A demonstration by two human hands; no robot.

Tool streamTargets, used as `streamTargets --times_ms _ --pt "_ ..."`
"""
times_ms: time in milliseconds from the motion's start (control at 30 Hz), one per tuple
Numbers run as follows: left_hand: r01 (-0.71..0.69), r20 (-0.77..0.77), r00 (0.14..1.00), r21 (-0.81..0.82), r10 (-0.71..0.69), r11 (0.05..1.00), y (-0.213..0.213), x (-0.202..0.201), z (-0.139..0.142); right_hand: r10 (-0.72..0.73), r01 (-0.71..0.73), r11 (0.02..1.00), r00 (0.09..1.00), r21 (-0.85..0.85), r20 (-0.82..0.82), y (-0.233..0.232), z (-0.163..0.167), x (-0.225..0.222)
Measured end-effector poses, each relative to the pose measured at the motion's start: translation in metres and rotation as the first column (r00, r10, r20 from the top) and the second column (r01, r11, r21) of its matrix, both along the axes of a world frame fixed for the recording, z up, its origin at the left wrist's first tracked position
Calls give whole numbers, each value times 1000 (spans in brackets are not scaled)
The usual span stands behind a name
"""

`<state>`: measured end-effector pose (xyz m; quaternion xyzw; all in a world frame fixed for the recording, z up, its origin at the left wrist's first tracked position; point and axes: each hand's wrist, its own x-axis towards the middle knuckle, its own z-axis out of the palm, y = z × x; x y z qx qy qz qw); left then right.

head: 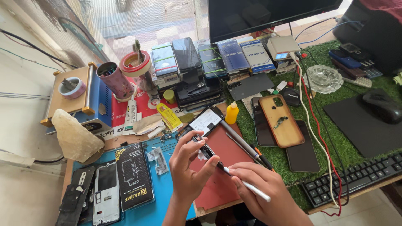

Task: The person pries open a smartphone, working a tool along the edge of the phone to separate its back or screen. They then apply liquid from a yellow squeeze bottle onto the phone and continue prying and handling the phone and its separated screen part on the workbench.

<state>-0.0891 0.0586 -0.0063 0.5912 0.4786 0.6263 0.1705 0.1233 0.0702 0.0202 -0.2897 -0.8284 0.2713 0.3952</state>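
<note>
My left hand (188, 167) holds a small dark phone part (205, 150) upright on its edge above the reddish-brown mat (222, 184). My right hand (261, 192) grips a white-handled tool (251, 188) like a pen, its dark tip touching the part near my left thumb. A phone with a white screen (205, 121) lies just beyond the hands. Thin metal tools (243, 144) lie on the mat to the right of the part.
Stacked phones (188, 71) and boxes line the back under a monitor (268, 14). A tan phone case (280, 121) and dark phones lie on green turf. A keyboard (356, 178), mouse (382, 106), glass ashtray (323, 78), yellow bottle (231, 113), blue mat (167, 196) and opened phones (98, 194) surround me.
</note>
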Motion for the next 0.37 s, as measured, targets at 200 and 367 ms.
streamTargets --times_ms 200,367 --pt "5 -57 998 43 -2 999 -1 0 2 -14 15 1000 997 5 -75 -6 -14 1" --pt "35 -97 995 91 -26 995 -2 -1 2 -62 66 997 993 38 -97 -13 -29 1"
